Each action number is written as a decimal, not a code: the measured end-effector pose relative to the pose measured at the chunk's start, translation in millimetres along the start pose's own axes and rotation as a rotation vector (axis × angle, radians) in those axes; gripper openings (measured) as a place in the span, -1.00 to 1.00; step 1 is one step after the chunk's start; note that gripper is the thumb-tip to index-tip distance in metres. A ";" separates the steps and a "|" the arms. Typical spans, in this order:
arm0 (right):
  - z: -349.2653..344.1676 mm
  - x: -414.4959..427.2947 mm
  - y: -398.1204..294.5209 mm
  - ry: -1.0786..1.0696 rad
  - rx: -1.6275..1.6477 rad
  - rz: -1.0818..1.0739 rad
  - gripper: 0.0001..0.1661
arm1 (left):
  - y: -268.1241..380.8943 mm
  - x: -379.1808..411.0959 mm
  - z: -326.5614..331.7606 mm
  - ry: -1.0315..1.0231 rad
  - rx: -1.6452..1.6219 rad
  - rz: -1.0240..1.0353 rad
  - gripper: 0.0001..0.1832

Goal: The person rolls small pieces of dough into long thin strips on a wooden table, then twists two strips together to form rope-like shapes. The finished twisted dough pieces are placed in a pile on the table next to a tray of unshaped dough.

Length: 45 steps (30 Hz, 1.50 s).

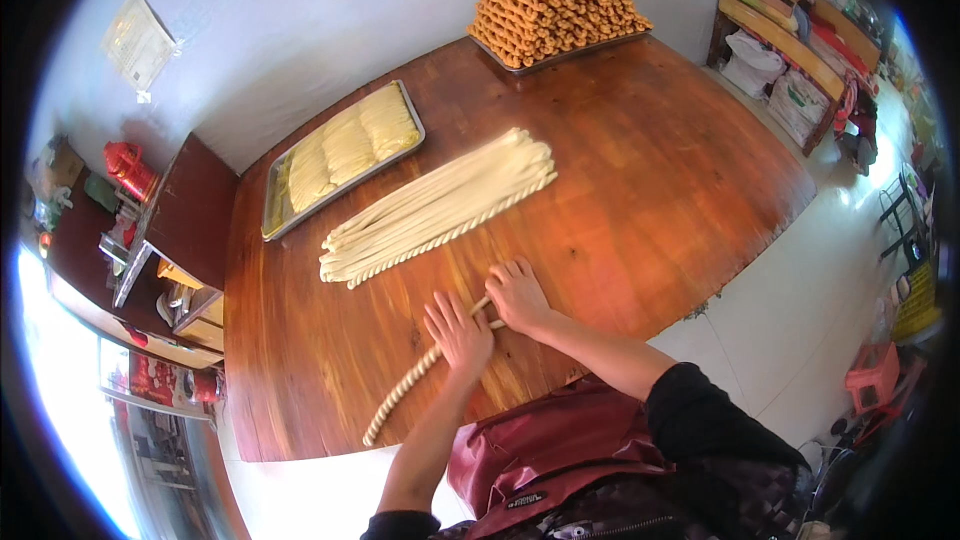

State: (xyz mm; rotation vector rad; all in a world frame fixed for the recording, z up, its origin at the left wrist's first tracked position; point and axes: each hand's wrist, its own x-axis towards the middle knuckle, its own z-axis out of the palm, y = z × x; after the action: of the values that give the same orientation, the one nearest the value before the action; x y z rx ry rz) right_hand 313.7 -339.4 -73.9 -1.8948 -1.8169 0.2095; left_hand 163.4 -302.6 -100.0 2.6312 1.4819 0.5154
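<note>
A twisted dough rope (399, 392) curves over the wooden table (600, 240) from the near edge up to my left hand (463, 337). That hand lies palm down across it, fingers stretched and slightly apart. Two plain dough strands (481, 305) come out on the other side and run under my right hand (516, 294). Its fingers are together and bent downward; whether they pinch the strand ends is hidden. Beyond both hands lies a row of long dough strands (435, 206), side by side. A twisted dough strand (450, 235) borders the row's near side.
A metal tray (346, 193) of pale dough pieces (352, 142) sits near the wall. At the far end, a tall pile of brown fried dough twists (555, 4) fills another tray (581, 52). A dark wooden cabinet (187, 214) adjoins the table's left side. A pink stool (872, 375) stands at right.
</note>
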 end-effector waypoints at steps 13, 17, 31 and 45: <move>-0.2 -22.2 -11.9 0.100 -0.108 -0.150 -0.75 | 1.0 -31.5 -20.6 -0.111 0.094 0.118 -0.27; 17.6 -38.9 -4.6 0.164 -0.152 -0.353 -0.75 | -15.7 -17.7 -22.1 -0.171 0.187 0.346 -0.32; 5.9 -48.9 0.3 0.142 -0.027 -0.419 -0.77 | -18.3 -42.9 -42.8 -0.271 0.085 0.412 -0.36; -18.6 -118.1 -17.9 0.255 0.062 -0.460 -0.69 | -37.2 -101.6 -88.5 -0.308 -0.403 0.488 -0.40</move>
State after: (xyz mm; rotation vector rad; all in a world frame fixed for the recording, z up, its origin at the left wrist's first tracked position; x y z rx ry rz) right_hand 294.6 -458.8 -76.8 -1.3431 -1.9765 -0.1295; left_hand 55.7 -377.0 -50.8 2.5708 0.5737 0.3644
